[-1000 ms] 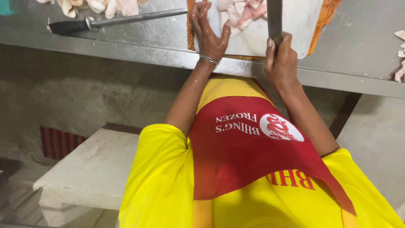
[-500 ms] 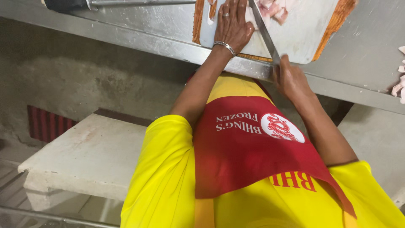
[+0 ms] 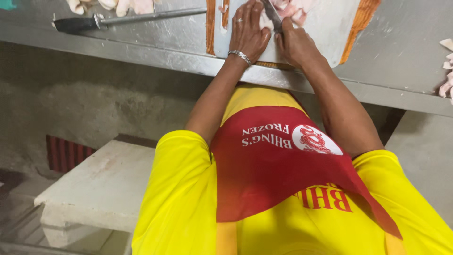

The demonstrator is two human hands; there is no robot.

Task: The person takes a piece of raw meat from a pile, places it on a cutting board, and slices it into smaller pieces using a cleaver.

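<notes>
Two hands work side by side on the white cutting board (image 3: 325, 28), which sits at the near edge of the steel table (image 3: 401, 52). Left hand (image 3: 248, 32) lies flat, fingers together, pressing down on a pale meat piece (image 3: 265, 21) on the board. Right hand (image 3: 295, 42) is just to its right, closed around a knife handle; the knife blade (image 3: 271, 9) runs up and slightly left from the fist, away from the near edge, passing just beside the left fingertips. Blade edge and pressed piece are touching or nearly so; can't tell which. So the meat lies directly left of the blade, under the left hand, blade's long axis roughly perpendicular to the table's near edge. More pale pieces (image 3: 295, 12) sit further back on the board. A second knife (image 3: 127, 19) lies well to the left, parallel to the near edge, dark handle pointing left. Extra scraps (image 3: 446, 71) sit at the table's right side.
</notes>
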